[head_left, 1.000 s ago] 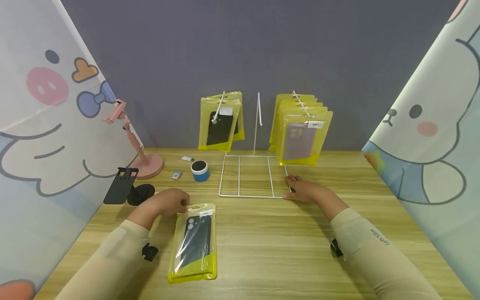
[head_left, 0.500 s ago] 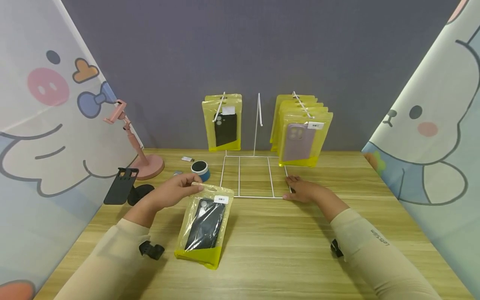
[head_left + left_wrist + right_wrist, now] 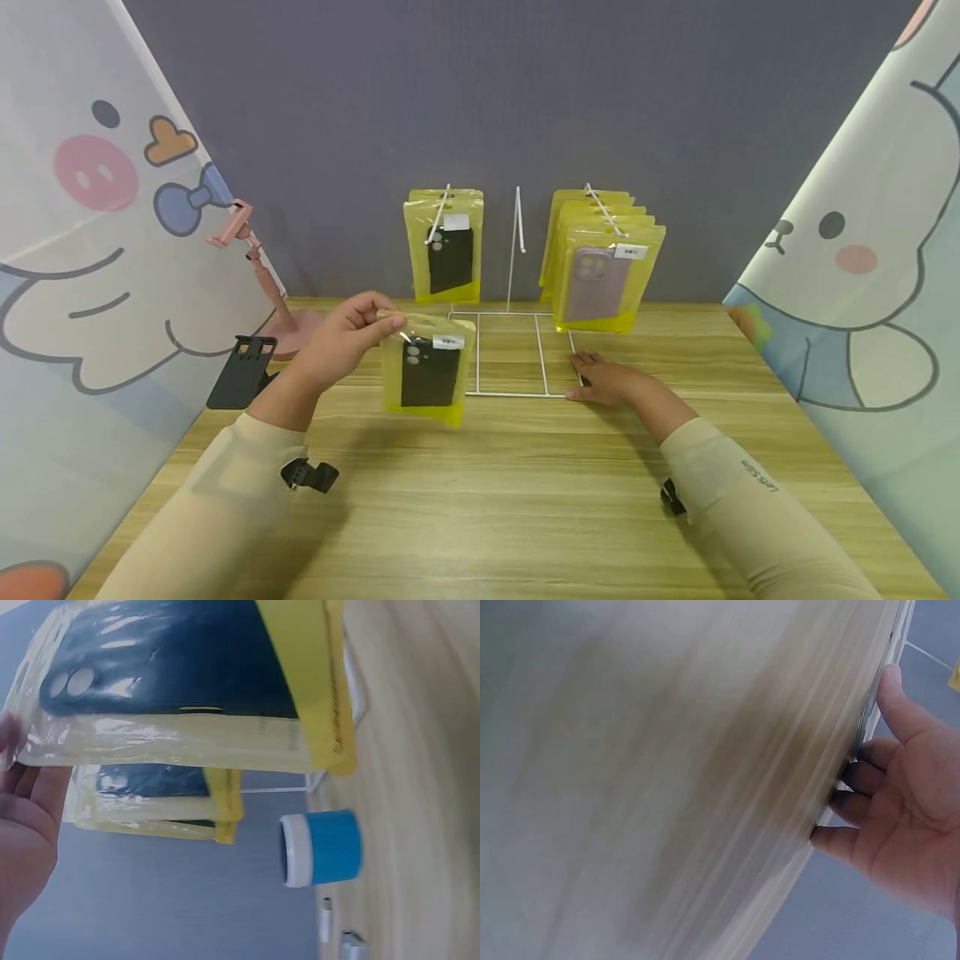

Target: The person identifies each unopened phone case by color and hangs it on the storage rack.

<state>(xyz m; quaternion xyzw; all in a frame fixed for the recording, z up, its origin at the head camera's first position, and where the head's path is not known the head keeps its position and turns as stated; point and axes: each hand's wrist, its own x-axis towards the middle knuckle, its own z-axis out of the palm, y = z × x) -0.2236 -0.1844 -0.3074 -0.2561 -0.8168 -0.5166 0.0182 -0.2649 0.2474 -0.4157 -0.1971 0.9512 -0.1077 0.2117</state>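
Observation:
My left hand (image 3: 337,342) pinches the top edge of a clear and yellow packaged phone case (image 3: 429,372), black with camera holes and a white label. The pack hangs upright above the table, its lower end towards me; in the left wrist view the phone case pack (image 3: 172,667) spans the top. My right hand (image 3: 606,379) rests at the right front corner of a white wire display rack (image 3: 510,393), thumb by the front wire and fingers along the side. In the right wrist view the right hand's fingertips (image 3: 851,780) touch down at the tabletop.
Black-case packs (image 3: 450,258) hang on the rack's left hook; several packs with a purple case (image 3: 597,283) in front fill the right one. The middle hook (image 3: 519,221) is bare. At left stand a pink phone stand (image 3: 270,283) and black stand (image 3: 243,371). A blue jar (image 3: 334,847) sits nearby.
My left hand has picked the phone case pack up off the table, raised it upright and carried it forward towards the rack. The left-hook packs have swung straight. My right hand has stayed put.

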